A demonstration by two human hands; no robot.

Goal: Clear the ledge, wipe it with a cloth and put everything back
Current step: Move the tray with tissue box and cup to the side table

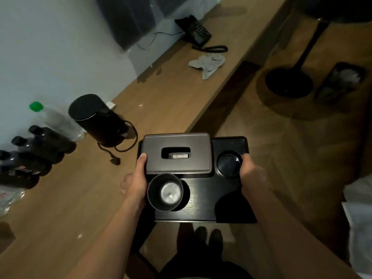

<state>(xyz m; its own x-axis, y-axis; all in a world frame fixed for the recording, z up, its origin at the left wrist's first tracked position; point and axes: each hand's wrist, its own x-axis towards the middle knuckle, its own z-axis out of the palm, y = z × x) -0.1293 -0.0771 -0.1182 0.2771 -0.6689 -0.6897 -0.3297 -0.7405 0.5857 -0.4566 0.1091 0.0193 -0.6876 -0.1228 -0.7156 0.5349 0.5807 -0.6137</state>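
While the flat black rectangular tray [203, 206] is carried, it is gripped at both short sides: the left hand [138, 178] is curled round the left edge, thumb against the dark brown lidded tissue box [178, 154], and the right hand [251, 176] is curled round the right edge, thumb beside the round black coaster dish [229, 163]. A dark metal cup [165, 191] stands upright at the tray's near left. The tray is held off the front edge of the long wooden bench [165, 101], over the floor.

Whether the tray is being removed or returned cannot be told. A crumpled grey cloth [208, 64] lies further along the bench, near the black desk telephone [196, 32]. The black cylindrical kettle [96, 119] and the dark plastic bottles [36, 150] stand at the left.

The tray should be kept level, as the cup is judged liable to tip. It should be moved slowly, and both hands kept in place until it is fully supported.
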